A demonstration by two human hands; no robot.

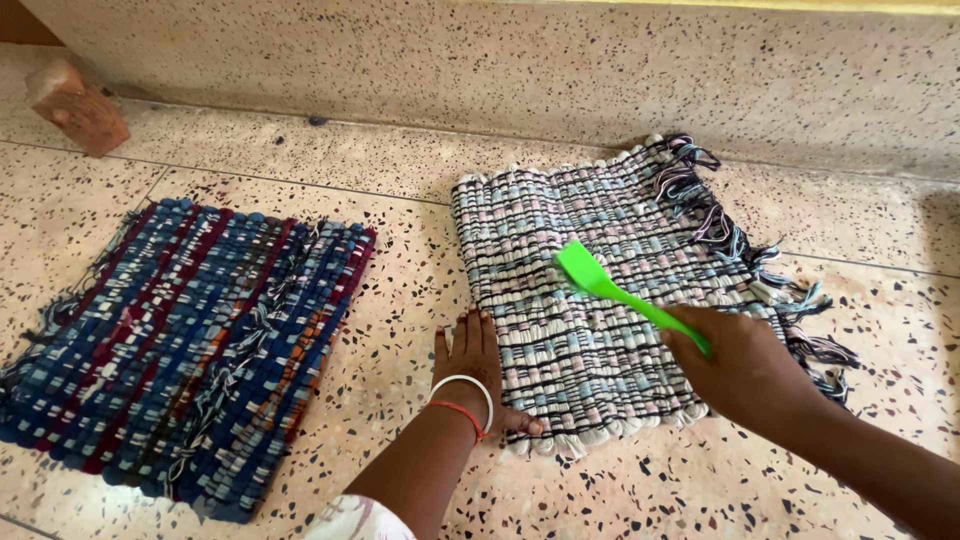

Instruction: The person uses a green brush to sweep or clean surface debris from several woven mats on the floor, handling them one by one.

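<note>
A speckled terrazzo floor (pixel 400 330) fills the view, meeting a low speckled wall (pixel 600 70) along the top. Two woven rag mats lie flat on it, well apart from each other with bare floor between them. The larger-looking one, a dark blue and maroon mat (pixel 180 350), lies to the left, untouched. The pale mat (pixel 590 300) — white, light blue and pink with black threads — lies to the right, its long axis running away from the person toward the wall, its loose fringe (pixel 740 240) trailing along the right edge. Both hands are at this pale mat's near end. The right hand (pixel 745 365) is closed in a fist around the handle of a bright green brush (pixel 615 285), which slants up and to the left from the knuckles, so the flat brush head sits over the middle of the mat, beyond the fingers. The left hand (pixel 470 365) lies flat and open, fingers spread and pointing toward the wall, pressing the floor and the mat's near left edge; it grips nothing. Its wrist carries a white bangle (pixel 468 385) and a red thread. A brick-coloured block (pixel 75 105) sits far off at the top left.
</note>
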